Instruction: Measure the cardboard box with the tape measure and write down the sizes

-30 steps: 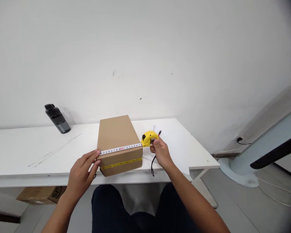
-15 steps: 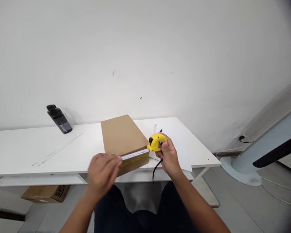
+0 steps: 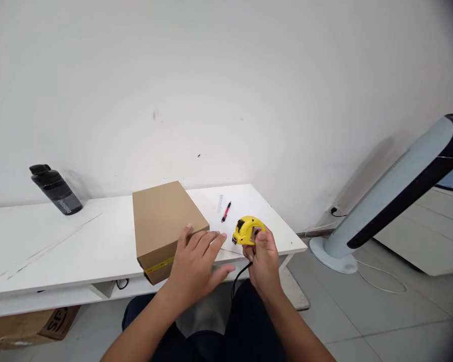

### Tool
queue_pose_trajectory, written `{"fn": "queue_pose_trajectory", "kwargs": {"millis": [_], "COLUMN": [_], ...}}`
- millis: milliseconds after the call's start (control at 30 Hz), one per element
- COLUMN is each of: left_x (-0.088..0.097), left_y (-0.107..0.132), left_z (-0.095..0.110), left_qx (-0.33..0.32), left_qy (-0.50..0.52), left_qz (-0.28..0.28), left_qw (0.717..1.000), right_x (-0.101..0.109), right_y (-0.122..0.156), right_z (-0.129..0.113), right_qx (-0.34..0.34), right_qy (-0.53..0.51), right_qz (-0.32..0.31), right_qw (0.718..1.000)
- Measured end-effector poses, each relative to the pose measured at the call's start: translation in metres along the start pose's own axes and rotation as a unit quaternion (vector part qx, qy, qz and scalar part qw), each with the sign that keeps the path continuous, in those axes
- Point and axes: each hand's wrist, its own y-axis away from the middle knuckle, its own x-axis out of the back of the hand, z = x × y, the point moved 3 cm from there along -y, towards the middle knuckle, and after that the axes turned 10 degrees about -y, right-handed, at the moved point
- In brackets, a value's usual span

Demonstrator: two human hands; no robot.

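My right hand [image 3: 263, 256] grips a yellow tape measure [image 3: 247, 230], with no blade visible outside its case and a black wrist strap hanging below. A brown cardboard box [image 3: 168, 213] with yellow tape on its front side stands at the table's front edge, its front left corner jutting past it. My left hand [image 3: 198, 259] is open, fingers spread, at the box's front right corner; whether the fingertips press on it I cannot tell. Right of the box, a red and black pen [image 3: 226, 211] lies on a white sheet of paper [image 3: 238, 201] with some printing.
A dark water bottle [image 3: 56, 190] stands at the left on the white table [image 3: 94, 236]. Under the table sits another cardboard box [image 3: 33, 324]. To the right, a tower fan [image 3: 392, 201] rises from the floor, with a cable near its base.
The tape blade has gone back into its case. My left hand has let go of the blade's end and moved right, its fingers now spread. The view has turned right.
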Motion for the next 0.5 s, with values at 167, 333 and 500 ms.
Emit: {"fn": "queue_pose_trajectory", "kwargs": {"millis": [167, 333, 500], "left_x": [-0.009, -0.007, 0.012], "left_y": [-0.003, 0.008, 0.037], "left_z": [-0.021, -0.042, -0.080], "left_qx": [0.120, 0.154, 0.174], "left_qy": [-0.125, -0.208, -0.229], "left_qz": [-0.044, -0.042, 0.013], "left_qw": [0.984, 0.965, 0.958], "right_x": [-0.010, -0.018, -0.011], "right_y": [-0.006, -0.004, -0.004], "right_z": [0.009, 0.016, 0.012], "right_qx": [-0.069, -0.134, -0.120], "right_qy": [-0.014, -0.018, 0.017], "right_qz": [0.002, -0.039, -0.043], "right_qw": [0.998, 0.990, 0.992]}}
